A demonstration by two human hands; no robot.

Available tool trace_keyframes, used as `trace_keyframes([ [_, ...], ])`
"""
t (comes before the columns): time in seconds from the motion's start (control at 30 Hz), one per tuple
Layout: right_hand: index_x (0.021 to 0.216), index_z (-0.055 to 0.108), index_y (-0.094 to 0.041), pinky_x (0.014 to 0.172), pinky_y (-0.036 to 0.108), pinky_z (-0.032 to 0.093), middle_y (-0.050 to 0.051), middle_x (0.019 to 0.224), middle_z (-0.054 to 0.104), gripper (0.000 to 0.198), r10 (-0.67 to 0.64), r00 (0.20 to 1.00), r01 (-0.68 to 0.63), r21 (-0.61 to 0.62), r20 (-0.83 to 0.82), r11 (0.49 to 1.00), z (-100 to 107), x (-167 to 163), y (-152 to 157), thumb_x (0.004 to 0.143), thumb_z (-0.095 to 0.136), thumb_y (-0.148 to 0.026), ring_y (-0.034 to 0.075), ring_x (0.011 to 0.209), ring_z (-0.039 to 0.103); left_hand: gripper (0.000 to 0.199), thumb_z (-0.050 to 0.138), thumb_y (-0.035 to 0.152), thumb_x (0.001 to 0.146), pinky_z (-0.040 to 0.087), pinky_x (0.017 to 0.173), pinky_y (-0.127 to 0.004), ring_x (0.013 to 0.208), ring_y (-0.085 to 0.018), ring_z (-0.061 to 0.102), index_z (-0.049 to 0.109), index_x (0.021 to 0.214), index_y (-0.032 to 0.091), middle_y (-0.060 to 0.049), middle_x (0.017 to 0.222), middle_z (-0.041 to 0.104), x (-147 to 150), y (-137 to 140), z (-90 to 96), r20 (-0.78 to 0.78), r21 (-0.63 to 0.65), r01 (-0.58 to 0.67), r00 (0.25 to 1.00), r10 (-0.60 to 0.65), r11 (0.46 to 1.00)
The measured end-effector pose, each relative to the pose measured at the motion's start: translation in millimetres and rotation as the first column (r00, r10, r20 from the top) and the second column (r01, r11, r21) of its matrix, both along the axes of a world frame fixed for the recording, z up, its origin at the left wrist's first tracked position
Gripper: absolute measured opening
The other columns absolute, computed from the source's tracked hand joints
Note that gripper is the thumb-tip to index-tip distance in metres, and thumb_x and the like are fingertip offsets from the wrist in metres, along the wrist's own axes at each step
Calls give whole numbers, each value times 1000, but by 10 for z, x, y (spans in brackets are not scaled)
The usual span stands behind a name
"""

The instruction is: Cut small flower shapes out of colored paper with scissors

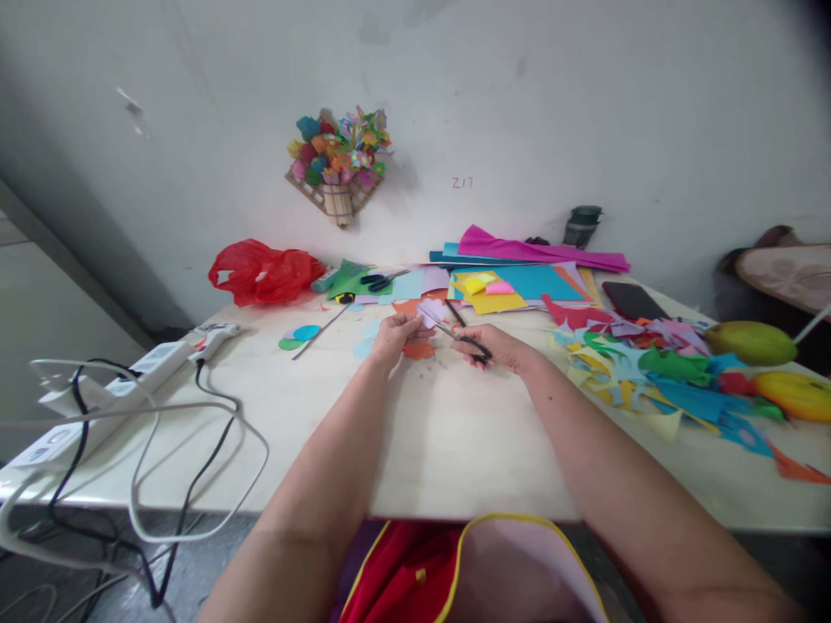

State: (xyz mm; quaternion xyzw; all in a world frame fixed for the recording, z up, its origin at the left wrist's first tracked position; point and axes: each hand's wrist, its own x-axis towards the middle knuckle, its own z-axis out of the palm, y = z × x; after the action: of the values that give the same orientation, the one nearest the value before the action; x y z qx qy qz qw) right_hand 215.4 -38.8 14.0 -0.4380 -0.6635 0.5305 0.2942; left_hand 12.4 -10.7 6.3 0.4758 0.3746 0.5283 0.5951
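Between the fingers of my left hand point(397, 336) is a small lilac paper piece point(434, 311) with a scalloped edge. My right hand point(497, 346) grips a pair of black-handled scissors point(479, 348), whose blades point left and reach the lilac paper. Whether the blades are apart is too small to tell. Orange paper pieces point(419, 350) lie on the table under and behind my hands. A pale blue paper piece point(364, 346) is partly covered near my left hand. Just behind the scissors lies a thin black stick point(455, 313).
Colored paper sheets point(545, 281) and a second pair of scissors point(383, 280) lie at the back, by a red plastic bag point(263, 272). Paper scraps point(649, 372), a phone point(633, 300) and a green fruit point(750, 342) are right. Left are a power strip point(104, 407) and looping cables.
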Motion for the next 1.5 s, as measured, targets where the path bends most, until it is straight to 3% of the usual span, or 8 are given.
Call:
trace_keyframes([
  [0.4,73,56,-17,35,18,32,-4,45,50,23,-29,999,29,29,-20,999,-26,8,21,75,67,-37,6,38,40,25,73,28,73,57,69,-31,70,-21,71,54,74,12,-8,67,69,3,9,0,14,17,-6,1000,5,1000],
  [0.87,70,55,-16,33,19,32,-5,44,47,25,-20,995,16,-44,-93,999,-39,16,68,71,69,-37,8,38,42,23,71,28,75,57,68,-30,69,-20,71,53,73,13,-8,67,69,11,-2,14,21,13,4,1000,-4,1000],
  [1.5,74,60,-14,34,19,30,-4,45,50,26,-42,998,45,55,-39,998,-26,29,32,71,69,-38,6,36,39,27,75,31,70,57,68,-31,72,-23,71,57,73,12,-10,68,70,-22,8,-7,35,13,20,999,-21,1000],
])
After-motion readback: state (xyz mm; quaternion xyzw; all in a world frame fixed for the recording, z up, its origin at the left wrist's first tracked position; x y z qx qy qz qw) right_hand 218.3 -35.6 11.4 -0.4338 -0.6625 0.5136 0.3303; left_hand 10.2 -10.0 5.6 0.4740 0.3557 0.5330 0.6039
